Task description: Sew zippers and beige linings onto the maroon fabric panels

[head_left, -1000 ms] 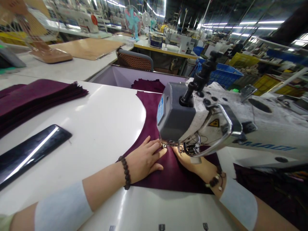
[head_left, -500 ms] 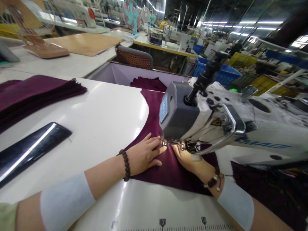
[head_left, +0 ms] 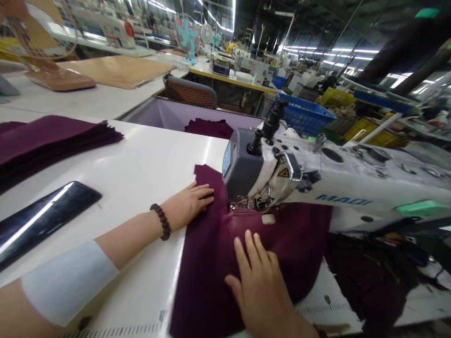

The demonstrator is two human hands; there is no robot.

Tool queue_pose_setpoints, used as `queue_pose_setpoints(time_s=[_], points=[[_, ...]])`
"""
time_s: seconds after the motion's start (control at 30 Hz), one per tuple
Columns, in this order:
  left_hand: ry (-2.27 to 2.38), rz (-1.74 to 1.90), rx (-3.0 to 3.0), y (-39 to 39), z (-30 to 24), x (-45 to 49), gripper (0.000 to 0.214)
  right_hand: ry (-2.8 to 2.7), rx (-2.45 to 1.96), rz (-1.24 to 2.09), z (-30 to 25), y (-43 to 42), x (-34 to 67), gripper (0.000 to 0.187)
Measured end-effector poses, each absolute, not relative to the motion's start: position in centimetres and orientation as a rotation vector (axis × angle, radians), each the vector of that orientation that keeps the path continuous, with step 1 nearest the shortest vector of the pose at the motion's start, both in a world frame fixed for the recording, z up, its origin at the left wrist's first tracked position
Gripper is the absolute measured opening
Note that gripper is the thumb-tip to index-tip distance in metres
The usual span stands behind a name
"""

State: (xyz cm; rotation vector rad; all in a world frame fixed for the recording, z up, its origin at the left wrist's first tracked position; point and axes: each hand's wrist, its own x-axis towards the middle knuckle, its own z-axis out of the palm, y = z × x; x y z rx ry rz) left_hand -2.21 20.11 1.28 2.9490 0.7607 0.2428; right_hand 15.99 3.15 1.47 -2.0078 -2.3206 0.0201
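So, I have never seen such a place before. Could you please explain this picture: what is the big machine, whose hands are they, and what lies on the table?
The picture comes from a camera worn on a person's head, looking down at that person's own hands. The grey and white machine is an industrial sewing machine. Under its needle end lies a dark purple fabric piece on the white table. The left hand, with a bead bracelet, rests flat at the fabric's left edge; the right hand lies flat on it nearer the camera. Neither hand grips anything. At the left lie a stack of purple pieces and a glossy black bar.
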Motion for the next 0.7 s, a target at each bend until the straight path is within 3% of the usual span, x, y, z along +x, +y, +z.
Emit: queue_pose_setpoints(time_s=[0.17, 0.47, 0.7], points=[[0.858, 0.364, 2.91, 15.6, 2.8, 0.6, 0.027, -2.256, -1.997, 0.216, 4.0, 4.1, 16.8, 0.04], [1.095, 0.326, 2.889, 13.4, 1.0, 2.8, 0.067, -2.289, -1.927, 0.256, 2.3, 8.6, 18.2, 0.043], [1.228, 0.315, 2.863, 12.8, 0.4, 3.3, 0.068, -2.347, -1.77, 0.298, 1.2, 8.8, 19.6, 0.044]])
